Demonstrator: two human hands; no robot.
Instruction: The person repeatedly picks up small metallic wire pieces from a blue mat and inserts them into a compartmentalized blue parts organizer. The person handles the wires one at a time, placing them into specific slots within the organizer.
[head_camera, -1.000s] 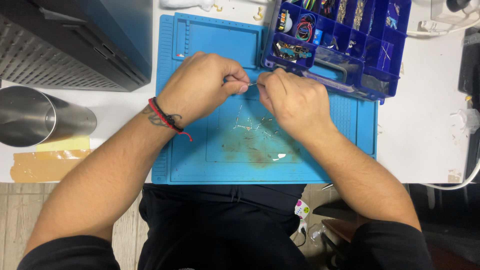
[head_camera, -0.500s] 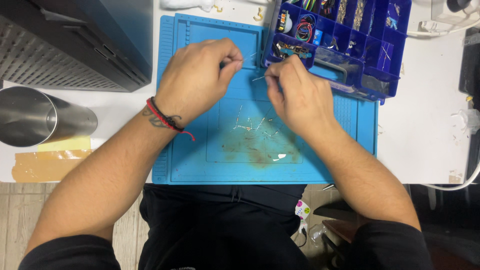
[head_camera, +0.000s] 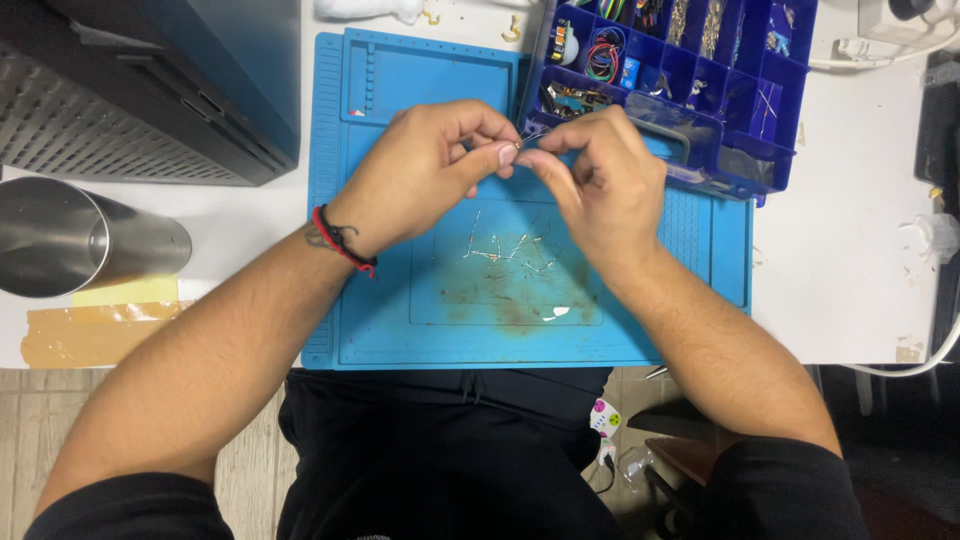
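blue work mat (head_camera: 400, 330), left hand (head_camera: 425, 180) and right hand (head_camera: 600, 185) fingertip-to-fingertip above

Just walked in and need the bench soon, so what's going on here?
A seated person holds both hands together over a blue work mat. The left hand and right hand pinch a tiny thin metal piece between their fingertips; what it is exactly is too small to tell. Several thin wire bits lie on the mat below. A blue compartment box of small parts sits open at the mat's far right corner.
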